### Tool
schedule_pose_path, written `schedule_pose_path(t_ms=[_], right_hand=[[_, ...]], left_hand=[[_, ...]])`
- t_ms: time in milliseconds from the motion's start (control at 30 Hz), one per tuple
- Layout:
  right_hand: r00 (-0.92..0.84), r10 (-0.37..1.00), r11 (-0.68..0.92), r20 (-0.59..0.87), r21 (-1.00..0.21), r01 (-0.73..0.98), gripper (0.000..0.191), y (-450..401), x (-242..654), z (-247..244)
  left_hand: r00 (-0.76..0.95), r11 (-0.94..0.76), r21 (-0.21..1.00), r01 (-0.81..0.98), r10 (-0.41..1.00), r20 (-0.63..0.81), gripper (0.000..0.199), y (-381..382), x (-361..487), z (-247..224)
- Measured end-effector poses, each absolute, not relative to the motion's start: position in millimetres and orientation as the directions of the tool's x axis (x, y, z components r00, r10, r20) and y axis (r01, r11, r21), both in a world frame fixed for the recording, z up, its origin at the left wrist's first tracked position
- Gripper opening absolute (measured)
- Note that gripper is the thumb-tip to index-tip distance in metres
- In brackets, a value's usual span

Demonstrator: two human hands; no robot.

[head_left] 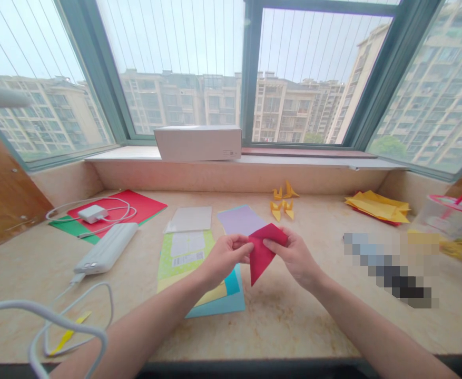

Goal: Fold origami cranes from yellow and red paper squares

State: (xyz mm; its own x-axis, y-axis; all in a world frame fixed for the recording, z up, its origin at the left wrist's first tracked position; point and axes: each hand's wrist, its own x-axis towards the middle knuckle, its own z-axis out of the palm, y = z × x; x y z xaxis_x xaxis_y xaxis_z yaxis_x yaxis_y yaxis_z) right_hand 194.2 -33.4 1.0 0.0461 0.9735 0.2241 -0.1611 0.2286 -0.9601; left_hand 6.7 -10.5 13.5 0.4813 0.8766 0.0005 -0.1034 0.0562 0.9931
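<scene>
A folded dark red paper point(261, 255) is held up above the table between my two hands. My left hand point(231, 255) pinches its left edge, thumb on the near face. On the upper right side, my right hand point(292, 252) grips the paper between thumb and fingers. The paper has a pointed lower end and a peak at the top. Behind my hands lies a purple sheet point(238, 218). Several small folded yellow paper figures point(282, 202) stand farther back, to the right of the purple sheet.
Green packaging point(183, 255) and blue sheets point(223, 305) lie left of centre. A power bank point(106, 247), cables and red paper point(144, 205) are at left. Yellow papers point(379, 206), a blurred item point(389, 271) and a plastic cup point(448, 221) are at right. A white box point(199, 145) stands on the sill.
</scene>
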Motion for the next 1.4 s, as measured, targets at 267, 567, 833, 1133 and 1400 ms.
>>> schedule_pose_path(t_ms=[267,567,833,1133,1400], right_hand=[[-0.073,0.908,0.413,0.412,-0.911,-0.006,0.010,-34,200,0],[-0.102,0.863,0.504,0.494,-0.855,0.123,0.024,-37,200,-4],[-0.112,0.883,0.465,0.455,-0.882,0.078,0.024,-38,199,-3],[-0.078,0.986,0.104,0.149,-0.905,-0.413,0.052,-39,197,5],[-0.061,0.973,0.212,0.222,-0.967,-0.140,0.035,-38,194,6]], left_hand=[[0.402,0.044,0.996,-0.074,0.915,-0.011,0.028,-11,3,20],[0.336,-0.011,0.997,-0.075,0.941,0.036,0.029,-8,3,19],[0.370,-0.066,0.997,-0.045,0.926,0.078,0.036,-9,2,19],[0.192,-0.168,0.979,-0.113,0.963,0.187,0.028,-10,3,22],[0.349,-0.130,0.990,-0.056,0.926,0.142,0.032,-13,6,17]])
